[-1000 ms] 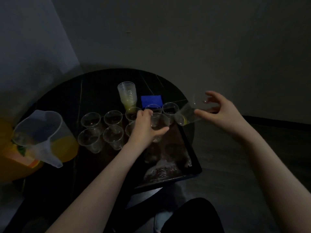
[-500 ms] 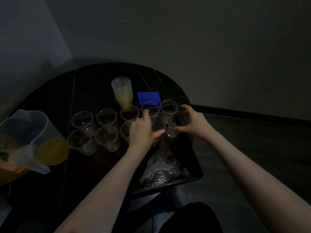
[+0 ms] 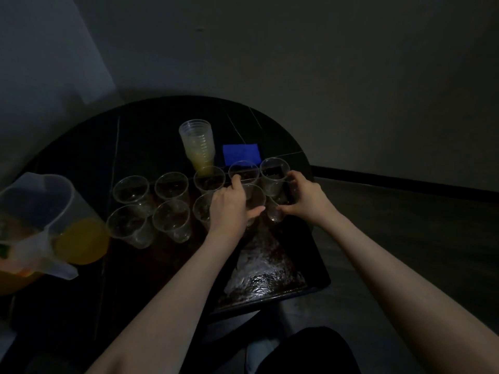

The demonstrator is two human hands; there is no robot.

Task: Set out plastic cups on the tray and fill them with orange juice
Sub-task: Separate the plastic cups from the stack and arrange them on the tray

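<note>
Several clear plastic cups stand upright in two rows on a dark tray (image 3: 272, 295) on the round black table. My left hand (image 3: 229, 209) grips a cup (image 3: 255, 197) in the near row. My right hand (image 3: 305, 198) holds the cup to its right (image 3: 276, 211), standing at the tray's right end. A clear jug (image 3: 48, 225) with orange juice in its bottom sits at the far left. A stack of cups (image 3: 198, 143) with some juice inside stands behind the rows.
A blue cloth (image 3: 241, 153) lies on the table behind the far row. An orange object (image 3: 10, 276) sits under the jug at the left edge. The tray's near part overhangs the table edge, above my dark-clothed knee (image 3: 305, 352). Grey walls close in behind.
My right hand brought a tilted cup from the air on the right down onto the tray beside the cup under my left hand. My left hand stayed on its cup.
</note>
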